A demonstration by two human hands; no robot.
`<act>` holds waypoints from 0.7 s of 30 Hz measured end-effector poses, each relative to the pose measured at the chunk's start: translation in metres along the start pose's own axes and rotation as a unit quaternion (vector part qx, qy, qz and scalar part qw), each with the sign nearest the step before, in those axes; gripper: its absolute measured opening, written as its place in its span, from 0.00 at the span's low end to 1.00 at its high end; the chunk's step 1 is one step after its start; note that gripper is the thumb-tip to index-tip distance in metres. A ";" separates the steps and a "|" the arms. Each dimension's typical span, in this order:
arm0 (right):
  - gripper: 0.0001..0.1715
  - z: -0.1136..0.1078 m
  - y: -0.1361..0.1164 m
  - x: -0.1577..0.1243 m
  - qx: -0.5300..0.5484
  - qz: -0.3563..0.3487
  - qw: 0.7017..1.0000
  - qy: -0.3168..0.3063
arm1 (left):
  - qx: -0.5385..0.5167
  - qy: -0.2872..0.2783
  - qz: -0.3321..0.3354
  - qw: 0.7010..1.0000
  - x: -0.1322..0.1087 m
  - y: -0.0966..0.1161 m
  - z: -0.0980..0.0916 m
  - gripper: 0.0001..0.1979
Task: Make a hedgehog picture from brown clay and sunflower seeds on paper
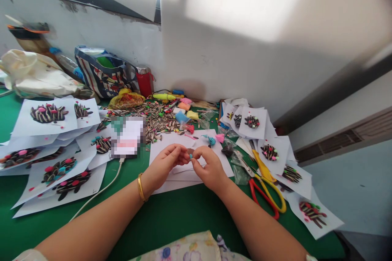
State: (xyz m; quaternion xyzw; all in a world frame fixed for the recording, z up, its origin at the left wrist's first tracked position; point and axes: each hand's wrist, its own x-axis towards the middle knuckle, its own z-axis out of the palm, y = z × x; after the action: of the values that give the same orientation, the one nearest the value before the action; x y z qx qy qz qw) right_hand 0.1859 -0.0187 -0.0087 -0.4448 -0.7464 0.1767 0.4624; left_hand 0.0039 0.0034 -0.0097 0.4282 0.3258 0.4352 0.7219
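Note:
My right hand [210, 168] pinches a tiny piece of blue modelling clay [190, 156] between thumb and forefinger. My left hand [170, 162], with a gold bangle at the wrist, has its curled fingertips against the same piece. Both hands are held over white paper sheets [165, 185]. A brown patch on the sheet shows partly behind my fingers. Past my right hand, on the paper, are a teal clay lump [211, 140] and a pink clay lump [219, 138]. A dark clay lump [227, 147] lies at the sheet's right edge.
Striped sunflower seeds [156, 116] spread behind the paper, near coloured clay lumps [182, 117]. Red-and-yellow scissors [269, 195] lie at right. Seed-and-clay pictures are stacked left [45, 126] and right [301, 179]. A phone [128, 136] with a cable [104, 189] lies left; a red flask [144, 81] stands behind.

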 end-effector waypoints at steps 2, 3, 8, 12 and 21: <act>0.03 0.002 0.001 -0.001 0.025 0.033 0.999 0.007 | -0.009 -0.003 0.002 1.000 0.000 -0.002 -0.002 0.19; 0.03 0.003 0.002 -0.002 0.034 0.042 0.999 0.009 | -0.014 -0.006 0.003 1.000 0.001 -0.003 -0.003 0.19; 0.11 0.003 0.005 -0.001 0.065 0.010 0.997 -0.028 | -0.036 -0.039 0.007 0.999 -0.001 -0.005 -0.004 0.21; 0.12 0.001 0.004 0.000 0.067 0.017 0.997 -0.028 | -0.073 -0.056 -0.020 0.996 -0.003 -0.001 0.000 0.22; 0.06 0.002 -0.002 0.000 0.054 0.025 0.998 0.012 | -0.186 -0.026 -0.063 0.980 -0.002 0.010 0.001 0.22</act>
State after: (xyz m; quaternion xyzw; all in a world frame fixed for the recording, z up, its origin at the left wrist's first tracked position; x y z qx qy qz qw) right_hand 0.1831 -0.0193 -0.0087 -0.4398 -0.7188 0.2226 0.4902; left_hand 0.0001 0.0042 -0.0001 0.2758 0.2467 0.4307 0.8231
